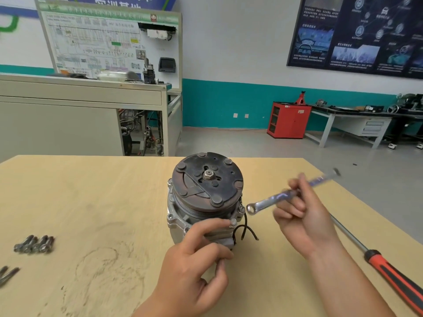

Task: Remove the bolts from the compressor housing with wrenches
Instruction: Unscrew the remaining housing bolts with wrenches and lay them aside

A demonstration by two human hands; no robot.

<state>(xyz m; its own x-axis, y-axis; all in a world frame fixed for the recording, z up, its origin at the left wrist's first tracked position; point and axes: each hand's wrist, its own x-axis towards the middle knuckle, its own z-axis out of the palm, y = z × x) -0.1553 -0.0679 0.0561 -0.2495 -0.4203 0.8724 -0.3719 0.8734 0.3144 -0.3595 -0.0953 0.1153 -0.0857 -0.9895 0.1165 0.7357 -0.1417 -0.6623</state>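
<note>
The compressor stands on end in the middle of the wooden table, its dark rusty clutch plate facing up. A bolt sticks up from the housing's near flange, and my left hand touches its head with the index fingertip, the other fingers curled beside the housing. Another bolt stands at the right flange. My right hand holds a combination wrench in the air, its ring end just right of that bolt and not on it. Short black wires hang from the housing's front.
Several removed bolts lie in a group at the table's left, with more at the left edge. A long screwdriver with a red and black handle lies on the right. Beyond the table are benches, a red cabinet and open floor.
</note>
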